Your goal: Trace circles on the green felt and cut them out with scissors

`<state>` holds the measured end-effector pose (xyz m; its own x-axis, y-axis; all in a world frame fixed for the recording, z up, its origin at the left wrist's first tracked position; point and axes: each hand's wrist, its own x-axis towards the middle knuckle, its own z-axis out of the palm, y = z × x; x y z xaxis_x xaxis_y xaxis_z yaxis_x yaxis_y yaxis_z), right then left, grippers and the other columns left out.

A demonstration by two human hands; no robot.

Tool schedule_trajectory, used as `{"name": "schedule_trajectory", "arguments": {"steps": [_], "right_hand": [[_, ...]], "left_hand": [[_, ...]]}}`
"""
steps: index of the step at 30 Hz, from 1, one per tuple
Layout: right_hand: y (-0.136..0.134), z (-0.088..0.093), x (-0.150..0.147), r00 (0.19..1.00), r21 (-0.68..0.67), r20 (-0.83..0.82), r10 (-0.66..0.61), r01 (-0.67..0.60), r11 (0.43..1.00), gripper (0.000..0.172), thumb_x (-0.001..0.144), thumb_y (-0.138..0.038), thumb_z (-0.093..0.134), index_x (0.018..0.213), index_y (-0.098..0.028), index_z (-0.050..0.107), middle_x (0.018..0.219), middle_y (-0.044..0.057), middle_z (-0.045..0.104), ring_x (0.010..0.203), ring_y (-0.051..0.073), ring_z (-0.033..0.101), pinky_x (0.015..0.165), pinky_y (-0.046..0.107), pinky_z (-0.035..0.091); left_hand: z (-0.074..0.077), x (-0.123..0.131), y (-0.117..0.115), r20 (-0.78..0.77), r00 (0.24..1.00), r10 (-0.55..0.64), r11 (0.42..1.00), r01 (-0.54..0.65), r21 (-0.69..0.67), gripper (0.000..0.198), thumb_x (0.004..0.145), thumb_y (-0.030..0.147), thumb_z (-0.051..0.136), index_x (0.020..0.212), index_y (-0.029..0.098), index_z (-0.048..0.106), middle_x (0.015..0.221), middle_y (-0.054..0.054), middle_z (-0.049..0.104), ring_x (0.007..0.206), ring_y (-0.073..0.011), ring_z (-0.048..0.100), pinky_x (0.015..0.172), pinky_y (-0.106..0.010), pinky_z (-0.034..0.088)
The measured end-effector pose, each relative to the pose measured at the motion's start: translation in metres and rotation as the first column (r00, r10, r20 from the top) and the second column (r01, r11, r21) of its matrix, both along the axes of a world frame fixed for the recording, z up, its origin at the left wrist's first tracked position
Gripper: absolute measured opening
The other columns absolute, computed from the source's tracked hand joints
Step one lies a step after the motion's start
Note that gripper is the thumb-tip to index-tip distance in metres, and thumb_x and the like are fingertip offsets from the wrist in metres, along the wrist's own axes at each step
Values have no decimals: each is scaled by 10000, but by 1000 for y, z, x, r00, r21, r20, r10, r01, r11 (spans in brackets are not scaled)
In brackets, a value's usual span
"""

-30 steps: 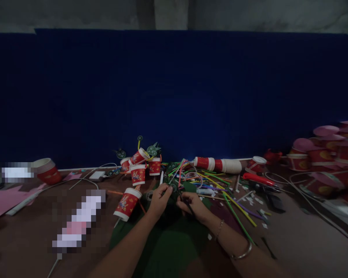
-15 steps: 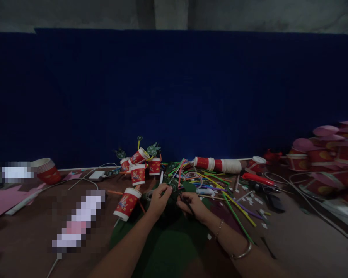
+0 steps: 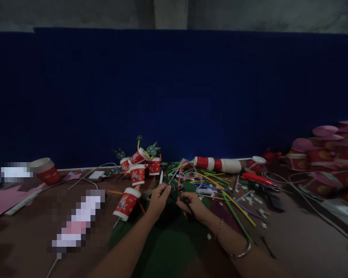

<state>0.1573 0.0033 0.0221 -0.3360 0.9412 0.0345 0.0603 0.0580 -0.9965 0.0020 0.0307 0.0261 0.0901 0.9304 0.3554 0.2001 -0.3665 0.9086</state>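
My left hand (image 3: 157,200) is closed in a pinch on a small dark green round piece (image 3: 172,188) above a green sheet (image 3: 165,247) on the table. My right hand (image 3: 193,206) is closed round a thin dark stick-like tool (image 3: 181,199) whose tip points at that piece. The two hands nearly meet. Just beyond them lies a heap of coloured straws (image 3: 203,179). A red paper cup (image 3: 126,203) lies on its side left of my left hand.
More red cups (image 3: 139,166) with straw decorations stand behind. A lying stack of cups (image 3: 219,165), red-handled scissors (image 3: 258,179), cables and paper scraps are to the right. Stacked red tubs (image 3: 327,154) fill the far right. Pink paper (image 3: 2,200) lies left.
Hardly anything differs; both hands stay together over the green sheet with only slight finger movement.
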Motion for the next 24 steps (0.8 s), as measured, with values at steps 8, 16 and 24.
{"name": "schedule_trajectory", "arguments": {"steps": [8,16,24], "right_hand": [[0,-1,1,999,75,-35,10,-8,997,357,655,-493,649,660,-166,504,460,-59,483,385,64,426,392,183,308],[1,-2,1,1000,76,-10,1,0,997,335,669,-462,649,634,-173,483,416,-75,439,355,58,386,364,177,279],[1,-4,1,1000,38,-11,-4,4,999,346,664,-475,636,615,-176,468,396,-84,421,326,53,376,338,170,270]], "left_hand": [[1,1,0,-9,999,-41,999,41,4,329,778,435,528,570,182,505,606,22,473,615,-131,448,580,-239,370],[-1,1,1,-8,999,-43,999,44,2,325,786,426,517,572,183,484,611,29,452,614,-123,433,596,-242,367],[1,1,-1,-1,1000,-11,1000,11,-10,321,774,436,529,583,181,497,601,25,458,613,-128,433,579,-243,361]]}}
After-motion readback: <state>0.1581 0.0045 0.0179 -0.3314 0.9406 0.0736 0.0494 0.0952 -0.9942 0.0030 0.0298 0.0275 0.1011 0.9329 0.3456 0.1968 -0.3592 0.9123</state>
